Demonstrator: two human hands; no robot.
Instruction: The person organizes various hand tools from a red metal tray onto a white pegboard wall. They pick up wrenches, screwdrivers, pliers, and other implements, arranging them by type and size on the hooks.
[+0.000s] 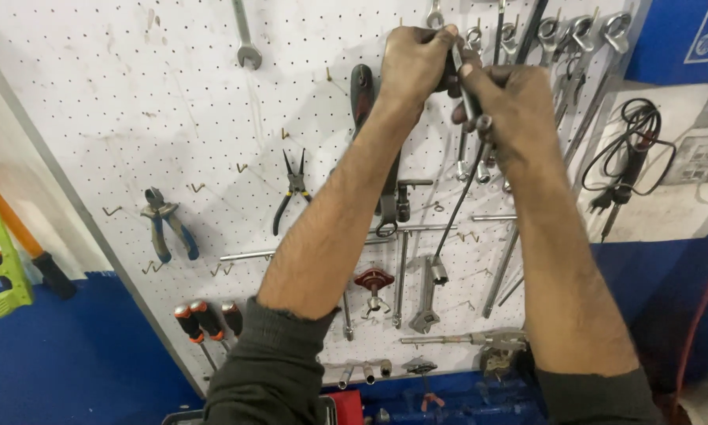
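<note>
1. Bare metal wrench [470, 94], dull grey sheen, gripped between left hand [414, 63] and right hand [511, 106].
2. White pegboard [134, 118]: matt, perforated, smudged with grime.
3. Pliers [167, 224]: grey steel jaws, blue plastic grips.
4. Screwdrivers [200, 319]: glossy red-and-black plastic handles.
5. Sleeves [271, 370]: dark, matt knitted cloth.

Slim metal wrench [470, 102] upright against pegboard
</note>
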